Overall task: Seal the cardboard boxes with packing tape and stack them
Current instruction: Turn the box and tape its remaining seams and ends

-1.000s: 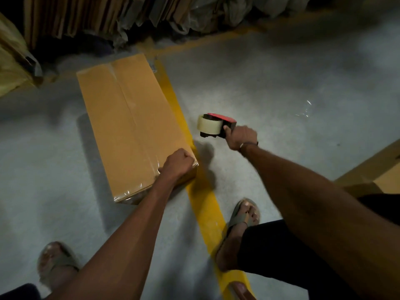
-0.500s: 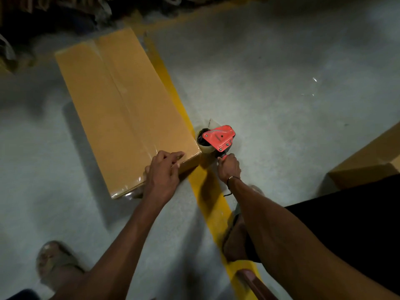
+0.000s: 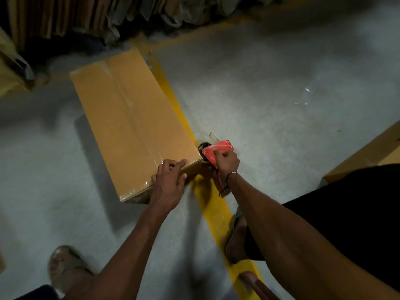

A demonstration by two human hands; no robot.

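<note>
**Taping the near corner of the box**

The cardboard box point(image 3: 134, 124) lies on the floor beside the yellow line point(image 3: 173, 100). The right hand point(image 3: 227, 162) grips the red tape dispenser point(image 3: 217, 151) at its near right corner. The left hand point(image 3: 170, 182), fingers curled loosely, presses the near edge. Best pull steadily and keep tension.

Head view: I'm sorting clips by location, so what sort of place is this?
Probably a warehouse or packing area. The floor is bare concrete with a painted yellow line, flattened cardboard sheets stand along the far edge, and a cardboard box is being taped with a red tape dispenser.
</note>
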